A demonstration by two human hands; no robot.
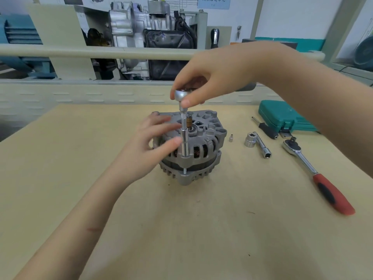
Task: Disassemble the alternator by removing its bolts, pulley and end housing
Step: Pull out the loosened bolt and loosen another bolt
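My right hand [212, 77] pinches the round head of a small ratchet [181, 94] from above, thumb and fingertips curled round it. Under it an extension and socket [184, 142] stand upright on a through bolt [184, 171] at the near edge of the alternator [191, 146]. My left hand [149, 146] is spread and relaxed against the left side of the housing, steadying it, with a fingertip just beside the socket shaft.

The alternator stands on end in the middle of the wooden table [80, 178], its ribbed end housing [203, 126] uppermost and still seated on the body. A short length of bolt shank shows in the gap between the two housing halves, so I judge this bolt is still in and only partly worked. The shaft end with its copper slip rings [189, 122] pokes up at the centre. I cannot see any pulley, which may be underneath.

To the right lie a tiny socket [231, 137], a large socket [250, 140] touching a long tube socket [263, 147], a dark-handled driver [266, 129], a big red-handled ratchet [316, 174] and a closed green case [286, 116]. No loose bolts show on the table, so I reckon most of the job is left: bolts, housing and pulley.
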